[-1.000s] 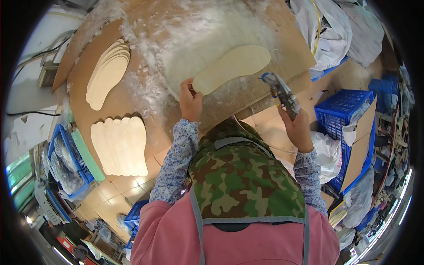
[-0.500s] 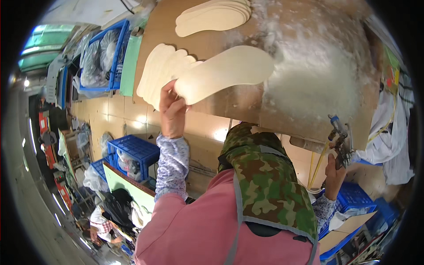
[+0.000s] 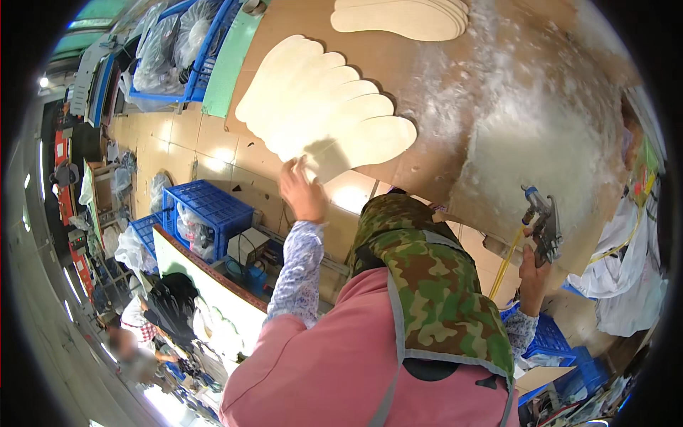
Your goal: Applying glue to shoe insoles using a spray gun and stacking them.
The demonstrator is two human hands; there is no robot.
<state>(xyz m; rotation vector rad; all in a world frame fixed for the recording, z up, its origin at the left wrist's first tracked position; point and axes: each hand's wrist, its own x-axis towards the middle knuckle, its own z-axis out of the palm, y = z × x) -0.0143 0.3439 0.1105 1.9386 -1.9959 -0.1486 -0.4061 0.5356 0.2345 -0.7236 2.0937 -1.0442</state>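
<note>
Left hand (image 3: 304, 193) is at the near end of the outermost insole (image 3: 388, 139), fingers bent — from here I can't tell if they're pinching it or just resting there. That insole overlaps the fanned row (image 3: 302, 85) ahead of the hand on the brown board (image 3: 427, 174), with a second stack (image 3: 398, 17) farther out beyond the row. Right hand (image 3: 533, 274) is wrapped round a spray gun (image 3: 546, 231) — yellow hose (image 3: 506, 262) just left of that hand, white fuzzy patch (image 3: 530, 153) ahead of it.

Blue crate (image 3: 205, 70) of clear bags (image 3: 158, 48), white bags (image 3: 608, 267) far right
</note>
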